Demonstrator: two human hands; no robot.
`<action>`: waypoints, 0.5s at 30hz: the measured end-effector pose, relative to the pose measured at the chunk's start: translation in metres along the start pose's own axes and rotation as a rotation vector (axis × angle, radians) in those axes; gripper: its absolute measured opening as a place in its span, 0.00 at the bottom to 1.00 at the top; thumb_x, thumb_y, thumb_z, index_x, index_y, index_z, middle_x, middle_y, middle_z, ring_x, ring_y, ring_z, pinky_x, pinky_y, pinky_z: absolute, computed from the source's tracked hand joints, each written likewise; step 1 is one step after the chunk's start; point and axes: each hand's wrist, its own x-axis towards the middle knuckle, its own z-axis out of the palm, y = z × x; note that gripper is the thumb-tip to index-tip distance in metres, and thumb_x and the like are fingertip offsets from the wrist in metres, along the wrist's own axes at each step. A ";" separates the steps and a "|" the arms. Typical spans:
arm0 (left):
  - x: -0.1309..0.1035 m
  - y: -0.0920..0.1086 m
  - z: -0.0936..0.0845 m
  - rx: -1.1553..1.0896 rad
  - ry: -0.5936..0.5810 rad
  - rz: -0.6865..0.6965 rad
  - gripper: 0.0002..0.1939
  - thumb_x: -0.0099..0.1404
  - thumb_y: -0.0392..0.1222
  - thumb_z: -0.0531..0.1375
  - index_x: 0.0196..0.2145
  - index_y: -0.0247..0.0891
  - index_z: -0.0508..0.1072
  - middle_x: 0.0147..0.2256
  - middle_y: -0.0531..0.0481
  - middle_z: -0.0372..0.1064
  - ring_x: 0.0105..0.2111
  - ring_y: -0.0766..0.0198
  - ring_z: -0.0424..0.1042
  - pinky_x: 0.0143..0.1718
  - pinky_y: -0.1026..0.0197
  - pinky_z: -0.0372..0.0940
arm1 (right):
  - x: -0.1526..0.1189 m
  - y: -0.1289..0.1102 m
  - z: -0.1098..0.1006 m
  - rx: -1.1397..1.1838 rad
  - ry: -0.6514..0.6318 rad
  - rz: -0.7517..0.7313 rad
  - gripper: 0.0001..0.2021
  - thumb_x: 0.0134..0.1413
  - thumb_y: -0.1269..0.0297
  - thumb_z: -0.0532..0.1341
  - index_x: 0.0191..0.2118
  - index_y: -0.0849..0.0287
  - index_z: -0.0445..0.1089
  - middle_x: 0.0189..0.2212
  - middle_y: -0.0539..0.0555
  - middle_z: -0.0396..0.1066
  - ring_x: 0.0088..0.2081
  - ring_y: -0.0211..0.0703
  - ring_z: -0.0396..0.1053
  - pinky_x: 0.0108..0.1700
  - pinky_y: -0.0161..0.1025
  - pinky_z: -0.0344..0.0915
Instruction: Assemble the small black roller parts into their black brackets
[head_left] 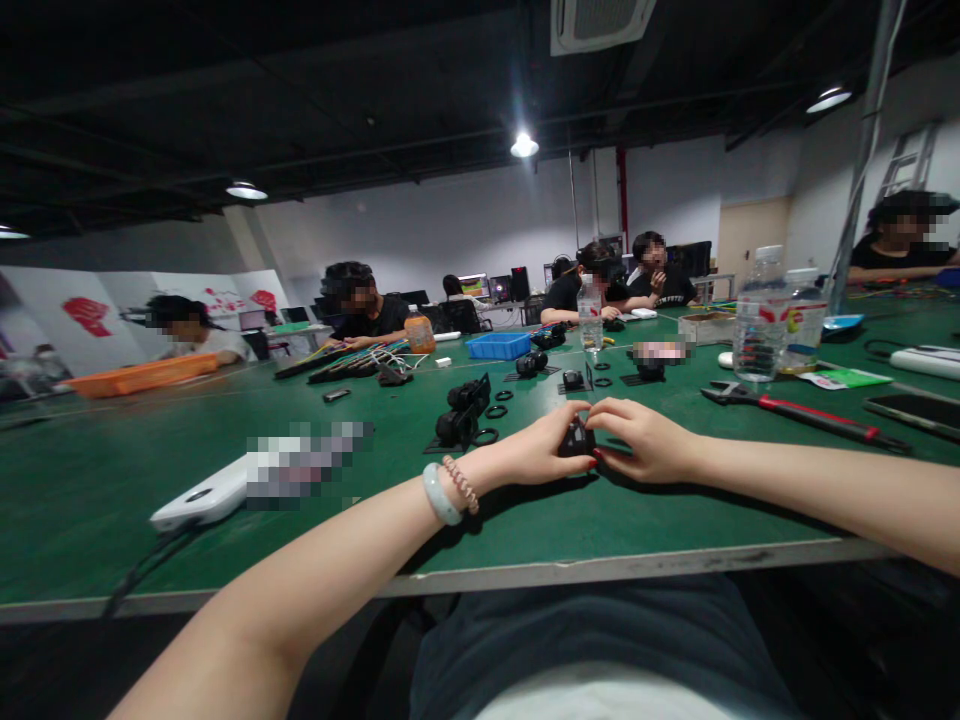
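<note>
Close to the table's front edge, my left hand point(541, 447) is closed around a small black part point(576, 438), which looks like plastic. My right hand point(646, 442) meets it from the other side, fingers curled and pressing on the same part. The fingers cover much of it, so its exact kind cannot be made out. Just beyond my left hand stand similar black assemblies point(456, 428) on flat bases, with black rings point(486, 436) lying beside them. Farther back sit more such pieces, one a black unit point(532, 363).
On the right lie an adjustable wrench point(802, 410) with red-black handle, a phone point(911, 412) and water bottles point(759, 325). At left is a white power bank point(217, 490) with a cable. A blue tray point(498, 347) and bundled cables point(360, 362) lie farther back. Several people sit around the table.
</note>
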 end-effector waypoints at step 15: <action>0.000 -0.002 0.001 0.007 0.003 0.004 0.28 0.57 0.45 0.57 0.52 0.38 0.52 0.50 0.44 0.57 0.48 0.59 0.60 0.50 0.58 0.56 | -0.001 0.000 -0.001 0.013 -0.021 0.036 0.15 0.48 0.68 0.56 0.44 0.62 0.60 0.40 0.61 0.64 0.42 0.47 0.63 0.44 0.44 0.63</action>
